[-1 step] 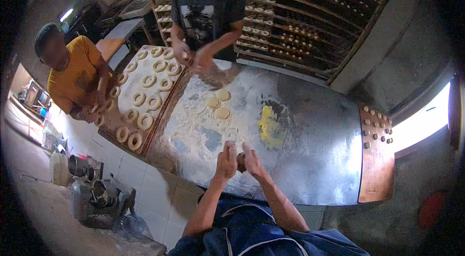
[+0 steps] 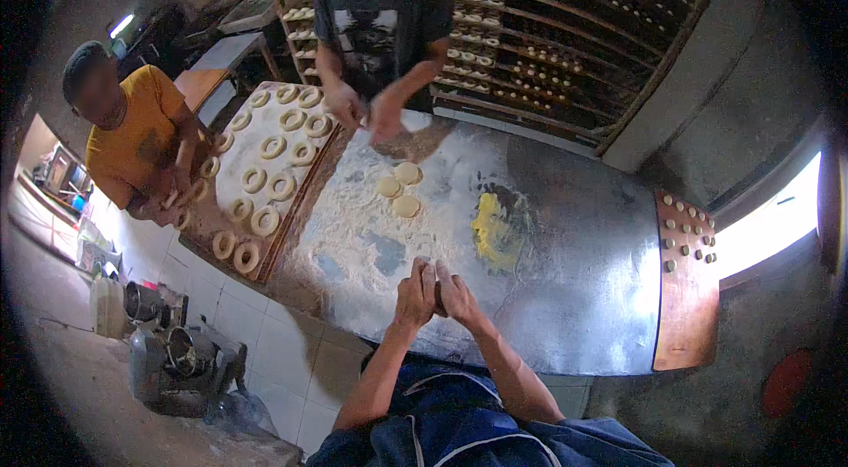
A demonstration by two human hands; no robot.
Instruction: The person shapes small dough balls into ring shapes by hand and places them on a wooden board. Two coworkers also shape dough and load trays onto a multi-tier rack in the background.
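Left hand (image 2: 412, 295) and right hand (image 2: 456, 295) closer now, fingers pressed together, work between palms; can't tell what's gripped.

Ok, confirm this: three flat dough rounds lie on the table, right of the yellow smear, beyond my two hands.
Wrong side: the head view shows the three flat dough rounds left of the yellow smear. They do lie on the table, beyond your left hand and right hand.

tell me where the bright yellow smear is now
In the head view, the yellow smear lies on the shiny grey tabletop, right of three round pale discs, beyond the bare right hand.
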